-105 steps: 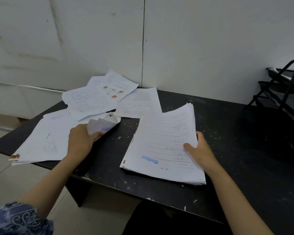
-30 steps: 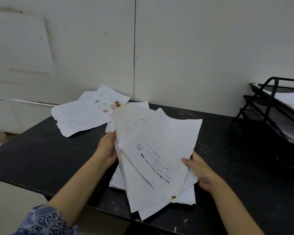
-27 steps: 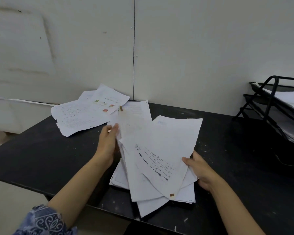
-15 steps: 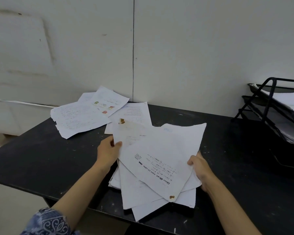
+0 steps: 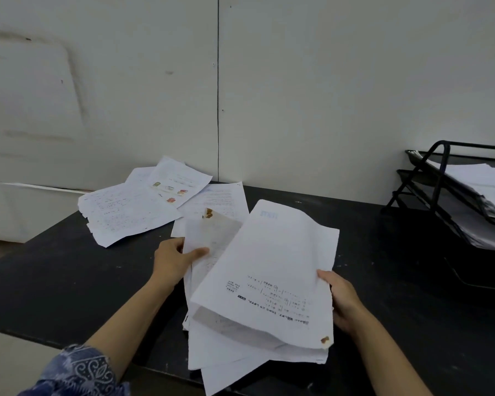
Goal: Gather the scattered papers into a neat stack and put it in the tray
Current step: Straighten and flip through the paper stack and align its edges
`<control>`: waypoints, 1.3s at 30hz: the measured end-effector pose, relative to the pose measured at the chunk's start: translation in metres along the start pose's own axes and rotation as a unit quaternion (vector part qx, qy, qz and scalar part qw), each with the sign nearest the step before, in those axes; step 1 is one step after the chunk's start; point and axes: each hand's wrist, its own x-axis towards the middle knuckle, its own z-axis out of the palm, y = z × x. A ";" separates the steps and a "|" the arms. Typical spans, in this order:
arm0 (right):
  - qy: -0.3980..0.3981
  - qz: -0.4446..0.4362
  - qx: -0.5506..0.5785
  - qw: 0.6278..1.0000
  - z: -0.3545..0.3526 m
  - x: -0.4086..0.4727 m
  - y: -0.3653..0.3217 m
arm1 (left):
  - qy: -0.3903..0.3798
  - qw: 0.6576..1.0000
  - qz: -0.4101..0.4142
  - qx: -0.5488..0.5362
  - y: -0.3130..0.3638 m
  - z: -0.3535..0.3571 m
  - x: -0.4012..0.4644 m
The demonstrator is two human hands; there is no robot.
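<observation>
A loose, uneven pile of white papers (image 5: 272,267) lies on the black table (image 5: 69,281) in front of me, its sheets fanned at different angles. My left hand (image 5: 175,260) grips the pile's left edge, thumb on top of a stained sheet. My right hand (image 5: 340,298) holds the right edge of the top sheets. Several more papers (image 5: 132,208) lie scattered at the table's back left. The black wire tray (image 5: 440,178) stands at the far right, with paper in its tiers.
A pale wall (image 5: 297,95) rises right behind the table. The table's near edge runs below the pile, with light floor (image 5: 12,364) beyond it at the lower left. My patterned blue sleeve (image 5: 80,372) shows at the bottom left.
The sheets my left hand carried over now lie on the pile. Both hands have turned the top sheets closer in line with the pile. The camera has dipped slightly.
</observation>
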 end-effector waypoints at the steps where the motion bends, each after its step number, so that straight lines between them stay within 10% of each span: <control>1: 0.003 0.003 -0.010 1.000 0.001 0.000 0.000 | -0.002 1.000 0.009 0.002 0.001 0.000 0.000; 18: -0.074 -0.073 -0.154 0.983 0.011 0.000 0.006 | -0.012 0.993 0.049 0.107 0.008 0.040 -0.006; 27: -0.070 -0.146 -0.033 0.986 0.002 -0.026 -0.007 | -0.090 0.991 -0.077 -0.055 0.037 0.043 -0.003; 39: -0.028 -0.450 0.004 0.893 0.021 -0.062 -0.075 | -0.100 0.947 0.253 -0.170 0.149 0.000 -0.042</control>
